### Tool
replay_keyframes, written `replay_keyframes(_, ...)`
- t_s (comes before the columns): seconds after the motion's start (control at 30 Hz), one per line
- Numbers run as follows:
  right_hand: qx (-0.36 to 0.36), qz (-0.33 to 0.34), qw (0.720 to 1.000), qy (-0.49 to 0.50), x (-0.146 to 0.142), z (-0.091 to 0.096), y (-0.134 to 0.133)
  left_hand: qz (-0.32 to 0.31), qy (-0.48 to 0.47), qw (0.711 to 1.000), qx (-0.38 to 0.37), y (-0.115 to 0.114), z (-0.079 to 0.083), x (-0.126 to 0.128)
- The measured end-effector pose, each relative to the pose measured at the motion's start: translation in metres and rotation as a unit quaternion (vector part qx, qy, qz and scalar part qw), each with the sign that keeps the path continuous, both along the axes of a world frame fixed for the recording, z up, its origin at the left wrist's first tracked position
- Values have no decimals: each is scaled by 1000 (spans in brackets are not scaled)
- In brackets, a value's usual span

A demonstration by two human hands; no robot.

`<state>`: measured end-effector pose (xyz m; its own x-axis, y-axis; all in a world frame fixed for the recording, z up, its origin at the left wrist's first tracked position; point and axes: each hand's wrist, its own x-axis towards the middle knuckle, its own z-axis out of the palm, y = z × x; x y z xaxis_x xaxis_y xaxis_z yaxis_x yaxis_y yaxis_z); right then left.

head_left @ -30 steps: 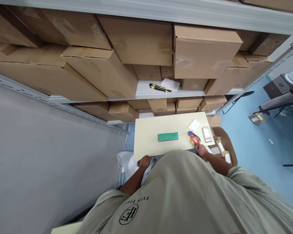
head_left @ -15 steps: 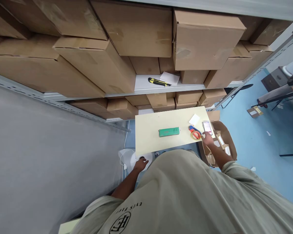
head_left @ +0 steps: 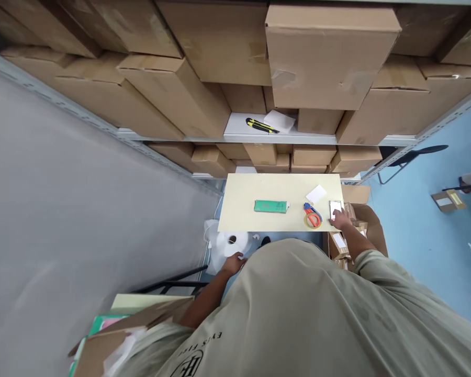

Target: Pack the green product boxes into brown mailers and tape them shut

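My right hand [head_left: 342,220] rests at the right edge of a small cream table [head_left: 251,220], its fingers lying on a phone [head_left: 334,207] that is flat on the tabletop. Just left of the phone is a red and blue tape dispenser [head_left: 312,217], with a white card [head_left: 316,193] behind it. A green flat box [head_left: 270,206] lies mid-table. My left hand [head_left: 234,263] hangs below the table's front left corner, beside a white roll [head_left: 231,244] on the floor. Its fingers look loosely curled and too small to read.
Metal shelves packed with cardboard boxes [head_left: 329,52] stand behind the table. On one shelf lie a yellow and black utility knife [head_left: 260,125] and a white paper [head_left: 280,121]. An open carton [head_left: 367,222] sits on the blue floor to the right. Another box [head_left: 113,335] shows at lower left.
My right hand moved from the tape dispenser to the phone. My left hand dropped from the table's front edge to beside the white roll. The view swung left.
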<state>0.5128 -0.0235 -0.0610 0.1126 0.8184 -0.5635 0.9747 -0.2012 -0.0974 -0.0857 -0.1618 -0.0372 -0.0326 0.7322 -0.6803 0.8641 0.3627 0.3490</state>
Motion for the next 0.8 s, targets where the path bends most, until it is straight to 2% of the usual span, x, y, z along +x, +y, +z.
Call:
replay_keyframes(0.23,51,17,998,26,8,-13,6,65,2,997,-41,-33,10,37)
replay_keyframes(0.33,147,10,988,48,6,-15,3,88,10,995,-49,-52,15,44)
replay_keyframes(0.4,209,18,975,78,-7,-14,6,105,17,993,-56,-67,17,46)
replay_keyframes(0.5,236,74,958,147,-48,-9,23,131,26,988,-71,-89,20,49)
replay_keyframes(0.63,182,187,942,212,-128,1,59,167,27,983,-76,-117,22,53)
replay_keyframes(0.7,157,221,938,218,-167,8,74,194,22,979,-66,-131,23,53)
replay_keyframes(0.8,160,245,933,211,-214,19,84,256,9,966,-35,-158,27,53)
